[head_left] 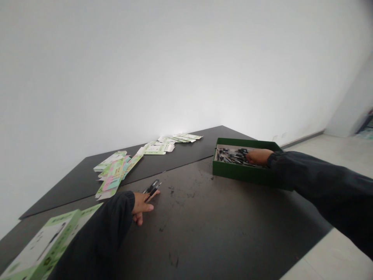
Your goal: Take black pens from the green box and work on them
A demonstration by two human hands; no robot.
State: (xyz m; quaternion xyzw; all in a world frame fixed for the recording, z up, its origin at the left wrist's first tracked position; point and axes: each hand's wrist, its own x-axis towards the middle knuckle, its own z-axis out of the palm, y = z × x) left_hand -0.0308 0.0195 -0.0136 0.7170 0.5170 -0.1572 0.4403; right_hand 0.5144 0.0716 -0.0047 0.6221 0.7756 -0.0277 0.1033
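In the head view my left hand is over the dark table at centre left, closed loosely around a few black-and-clear pens. Their ends stick out past the fingers. On the right, my right hand reaches into a green box with a pale lining. Many loose pens lie in that box, and the fingers are down among them. Whether those fingers grip a pen is hidden.
Green-and-white pen cartons stand at the lower left by my left sleeve. Flattened cartons and pink and teal slips lie along the back of the table. A white wall rises behind.
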